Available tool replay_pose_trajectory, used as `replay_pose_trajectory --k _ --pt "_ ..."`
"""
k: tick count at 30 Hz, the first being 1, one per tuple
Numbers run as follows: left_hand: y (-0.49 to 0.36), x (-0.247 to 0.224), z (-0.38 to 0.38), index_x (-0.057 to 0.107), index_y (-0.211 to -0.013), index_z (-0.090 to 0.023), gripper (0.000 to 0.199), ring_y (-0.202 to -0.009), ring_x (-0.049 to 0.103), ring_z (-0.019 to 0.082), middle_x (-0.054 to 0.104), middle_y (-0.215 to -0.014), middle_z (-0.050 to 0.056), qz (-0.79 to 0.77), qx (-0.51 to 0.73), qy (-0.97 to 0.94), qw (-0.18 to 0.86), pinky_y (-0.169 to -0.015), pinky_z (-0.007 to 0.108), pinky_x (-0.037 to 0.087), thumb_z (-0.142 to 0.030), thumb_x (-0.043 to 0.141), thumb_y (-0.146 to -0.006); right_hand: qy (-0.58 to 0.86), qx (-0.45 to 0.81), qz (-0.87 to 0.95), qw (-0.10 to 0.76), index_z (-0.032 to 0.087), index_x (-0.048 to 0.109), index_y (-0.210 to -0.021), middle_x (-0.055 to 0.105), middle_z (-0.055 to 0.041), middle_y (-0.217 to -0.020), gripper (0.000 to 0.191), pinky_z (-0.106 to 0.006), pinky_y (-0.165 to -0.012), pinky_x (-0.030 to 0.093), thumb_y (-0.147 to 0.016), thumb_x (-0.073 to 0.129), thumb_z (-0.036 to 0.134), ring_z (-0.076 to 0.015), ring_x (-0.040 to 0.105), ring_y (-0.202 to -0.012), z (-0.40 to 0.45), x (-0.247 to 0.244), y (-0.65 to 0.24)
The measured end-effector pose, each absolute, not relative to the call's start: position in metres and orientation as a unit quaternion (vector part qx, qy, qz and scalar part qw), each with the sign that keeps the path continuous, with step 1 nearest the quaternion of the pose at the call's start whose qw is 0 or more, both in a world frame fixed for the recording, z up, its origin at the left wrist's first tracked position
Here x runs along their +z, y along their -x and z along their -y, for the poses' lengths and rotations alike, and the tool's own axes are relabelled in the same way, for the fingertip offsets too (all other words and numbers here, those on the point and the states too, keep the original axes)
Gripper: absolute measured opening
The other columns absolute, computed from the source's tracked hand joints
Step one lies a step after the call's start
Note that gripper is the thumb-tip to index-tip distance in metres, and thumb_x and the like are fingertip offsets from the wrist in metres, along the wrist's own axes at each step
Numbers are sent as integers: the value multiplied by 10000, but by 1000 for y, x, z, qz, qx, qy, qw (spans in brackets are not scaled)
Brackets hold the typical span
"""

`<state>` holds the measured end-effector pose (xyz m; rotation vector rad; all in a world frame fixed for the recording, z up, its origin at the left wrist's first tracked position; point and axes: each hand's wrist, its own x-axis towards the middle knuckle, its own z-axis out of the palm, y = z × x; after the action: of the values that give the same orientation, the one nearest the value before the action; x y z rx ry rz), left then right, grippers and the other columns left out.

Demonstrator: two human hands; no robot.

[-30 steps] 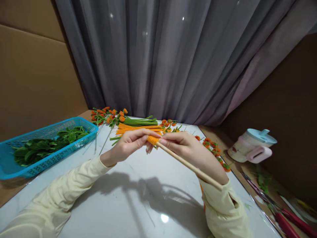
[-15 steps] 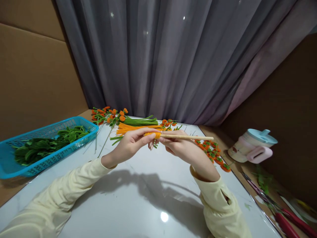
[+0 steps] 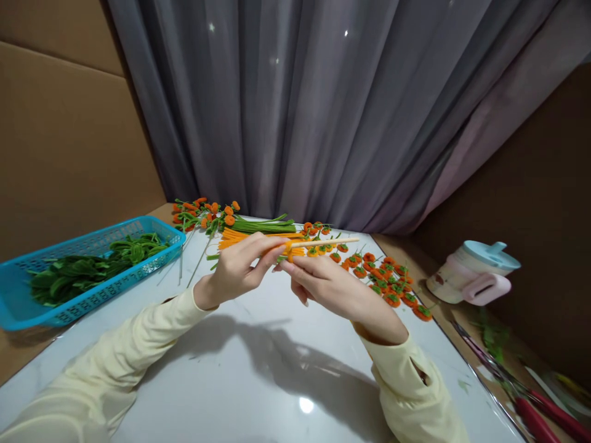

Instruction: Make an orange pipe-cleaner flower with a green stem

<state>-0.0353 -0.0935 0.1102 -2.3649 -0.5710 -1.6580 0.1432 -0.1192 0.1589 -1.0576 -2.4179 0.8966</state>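
Both my hands meet above the far middle of the white table. Between the thumb and fingers of my left hand [image 3: 242,264] is one end of a thin wooden stick [image 3: 327,242], where orange fuzzy stem [image 3: 289,250] is wound round it. My right hand [image 3: 330,284] pinches the orange stem from below, beside the stick, which points to the right. Behind my hands lie a bundle of orange stems [image 3: 233,237] and a bundle of green stems [image 3: 263,226].
A blue basket [image 3: 85,309] with green leaves stands at the left. Orange flowers [image 3: 391,299] lie at the right, more orange flowers [image 3: 229,219] at the back. A lidded cup [image 3: 455,274] and red-handled pliers [image 3: 535,418] are at the far right.
The stick has shifted left and tilts slightly upward to the right. My right hand has moved below it, and more of the flowers behind shows.
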Motion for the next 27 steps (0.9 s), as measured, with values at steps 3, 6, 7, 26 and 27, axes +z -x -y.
replay_pose_trajectory --k 3,6,7,26,27 --pt "38 108 90 555 -1084 -135 275 -801 625 130 679 -915 78 184 -522 815 172 -747 236 506 -46 548 -825 385 284 858 186 160 440 -580 467 32 -535 443 -225 -604 351 -969 285 305 -80 425 -524 123 160 -144" --pt "41 108 88 537 -1113 -113 296 -798 619 154 664 -881 94 178 -480 832 214 -732 258 509 -50 541 -824 405 254 855 202 168 413 -579 455 31 -546 437 -231 -606 332 -963 284 332 -90 414 -548 124 160 -145" --pt "41 108 87 533 -1119 -107 295 -788 616 160 658 -861 96 176 -465 839 221 -719 263 509 -58 535 -828 412 246 854 202 169 398 -574 452 28 -554 431 -231 -596 321 -959 285 328 -91 409 -551 124 160 -145" --pt "44 118 99 561 -986 -129 244 -713 575 153 590 -790 65 207 -241 935 158 -649 257 459 -154 325 -929 415 133 897 76 158 408 -624 446 3 -575 249 -254 -529 225 -866 357 179 -85 356 -529 114 148 -161" --pt "43 119 100 562 -983 -130 247 -708 571 153 590 -790 65 207 -236 938 147 -643 257 456 -157 322 -930 420 145 893 80 158 421 -639 447 4 -579 233 -252 -528 227 -864 363 181 -87 361 -533 113 148 -162"
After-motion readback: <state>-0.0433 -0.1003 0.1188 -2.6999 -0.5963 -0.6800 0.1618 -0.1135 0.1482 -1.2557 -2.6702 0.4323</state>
